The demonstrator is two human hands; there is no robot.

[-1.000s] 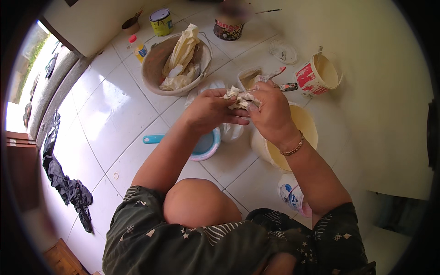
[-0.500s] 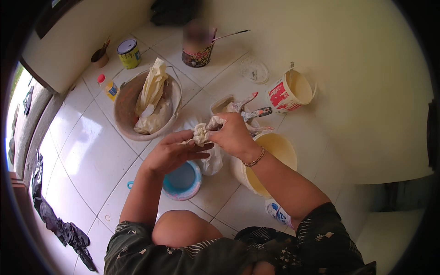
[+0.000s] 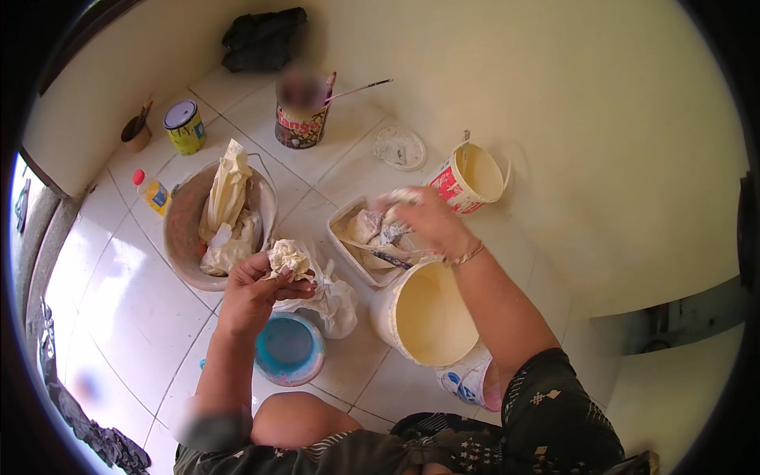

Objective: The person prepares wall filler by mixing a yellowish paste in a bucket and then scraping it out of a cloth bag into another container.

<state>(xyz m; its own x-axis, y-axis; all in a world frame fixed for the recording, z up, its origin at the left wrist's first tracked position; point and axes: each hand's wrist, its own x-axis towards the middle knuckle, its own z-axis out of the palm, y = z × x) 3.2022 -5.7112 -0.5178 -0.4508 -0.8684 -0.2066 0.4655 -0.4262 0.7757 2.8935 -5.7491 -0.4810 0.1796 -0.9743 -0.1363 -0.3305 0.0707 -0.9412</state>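
My left hand (image 3: pixel 249 297) pinches a crumpled cream-coloured clump (image 3: pixel 289 260), cloth or plastic I cannot tell, above the floor between a large bucket and a blue bowl (image 3: pixel 317 356). Beneath it a white plastic bag (image 3: pixel 336 309) lies on the tiles. My right hand (image 3: pixel 437 223) is over the far edge of a white rectangular tray (image 3: pixel 340 228). Motion smears its fingers; something whitish shows at them, but I cannot make out whether it is held. The tray contains pale crumpled stuff (image 3: pixel 364 227) and a dark handle (image 3: pixel 392 259).
Left stands the big bucket (image 3: pixel 178 233) with cream plastic bags inside; a bottle (image 3: pixel 152 192) and lidded can (image 3: pixel 184 127) lie beyond. A cream-lined bucket (image 3: pixel 385 321) is below my right forearm. Farther off are a red-and-white pail (image 3: pixel 451 188), a lid (image 3: pixel 399 148) and a brush tin (image 3: pixel 299 127).
My hands have come apart. The left keeps the cream clump and has moved left and nearer; the right has moved right, over the tray. The whole view has also shifted.
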